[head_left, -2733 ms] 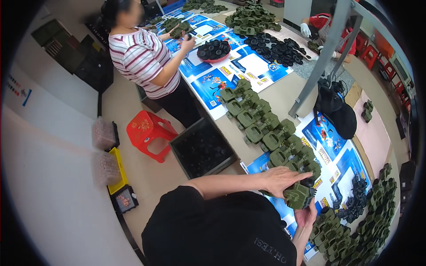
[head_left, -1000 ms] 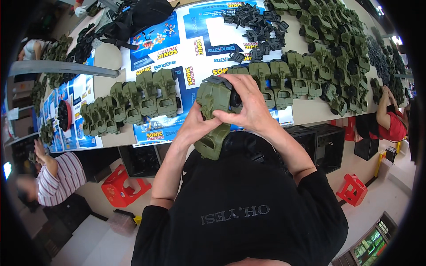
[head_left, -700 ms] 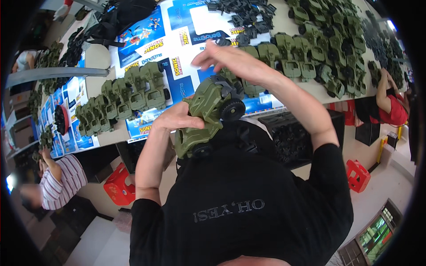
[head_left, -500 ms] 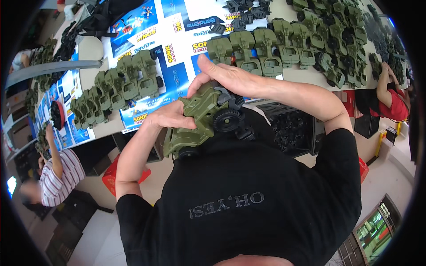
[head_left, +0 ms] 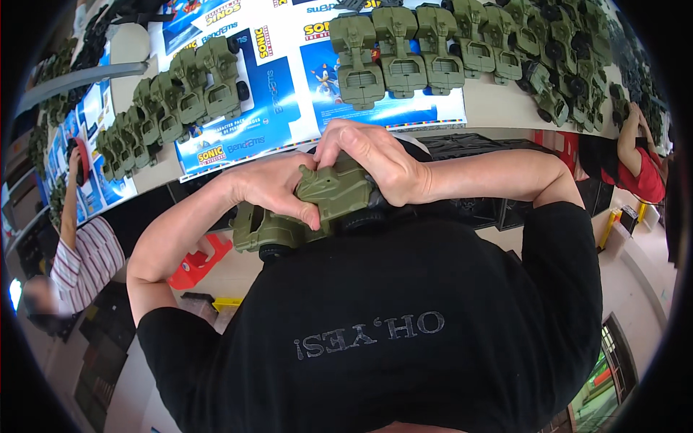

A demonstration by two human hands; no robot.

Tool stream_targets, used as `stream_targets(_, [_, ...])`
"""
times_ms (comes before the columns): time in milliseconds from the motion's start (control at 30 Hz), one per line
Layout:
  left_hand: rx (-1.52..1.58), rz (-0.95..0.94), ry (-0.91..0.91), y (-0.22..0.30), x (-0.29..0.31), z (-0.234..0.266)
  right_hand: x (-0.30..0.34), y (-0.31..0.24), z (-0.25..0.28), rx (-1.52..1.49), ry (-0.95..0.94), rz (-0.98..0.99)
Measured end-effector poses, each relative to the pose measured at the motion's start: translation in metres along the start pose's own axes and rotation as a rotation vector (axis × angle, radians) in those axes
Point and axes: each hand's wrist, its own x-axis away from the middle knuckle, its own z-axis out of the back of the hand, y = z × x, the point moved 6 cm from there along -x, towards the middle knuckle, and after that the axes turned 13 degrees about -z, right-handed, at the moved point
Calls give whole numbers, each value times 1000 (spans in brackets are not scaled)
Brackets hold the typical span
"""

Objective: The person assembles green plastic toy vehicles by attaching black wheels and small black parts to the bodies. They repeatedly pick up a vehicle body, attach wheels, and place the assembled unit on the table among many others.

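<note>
far left, one person in striped shirt point(head_left: 90, 249), one red bowl point(head_left: 85, 162). next, row of at least five green vehicles point(head_left: 220, 72) on surface point(head_left: 498, 108). center: left hand point(head_left: 271, 189), thumb and fingers gripping one green toy vehicle point(head_left: 336, 193) close to black shirt point(head_left: 404, 382); right hand point(head_left: 382, 159), fingers curled on same vehicle. beyond, line of five more vehicles point(head_left: 397, 50); right, vehicle heap point(head_left: 570, 65), too dense to count; one person in red point(head_left: 639, 173).
</note>
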Motion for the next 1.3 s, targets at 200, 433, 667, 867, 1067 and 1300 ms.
stream_targets(200, [337,-58,81,-16,6,7,-25,4,1,-106,-69,-177])
stream_targets(433, [684,-71,197,-28,-1,27,-54,12,26,-385,-197,-392])
stream_targets(667, [370,-263,404,-17,-10,49,-29,8,60,-446,69,-289])
stream_targets(867, [-1055,-438,917,68,-9,64,0,7,70,-593,168,-145])
stream_targets(1067, [-1258,-395,899,80,-25,65,1,16,77,-771,49,-120])
stream_targets(1300, [-1310,-253,855,86,-34,69,-3,28,82,-960,21,-82])
